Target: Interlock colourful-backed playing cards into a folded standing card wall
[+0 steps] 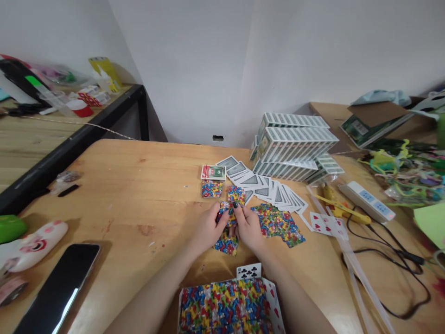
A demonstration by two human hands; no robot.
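Observation:
Both hands meet near the middle of the table around a small multicoloured patterned card (223,208). My left hand (208,229) pinches it from the left, thumb on top. On its other side my right hand (247,226) grips it with the thumb, whose nail is dark. Fingers partly cover the card, so its fold or thickness cannot be told. Just under the hands lies another patterned card (226,245). More patterned pieces (278,222) rest right of my right hand. Close to me is a panel of patterned cards (225,306), with a ten of clubs (249,271) at its top edge.
Grey-backed playing cards (267,185) fan out beyond the hands, beside a card box (213,172). Striped boxes (295,144) are stacked behind. To the right are a yellow glue gun (344,211), a power strip (368,202) and cables. A phone (59,287) lies at left.

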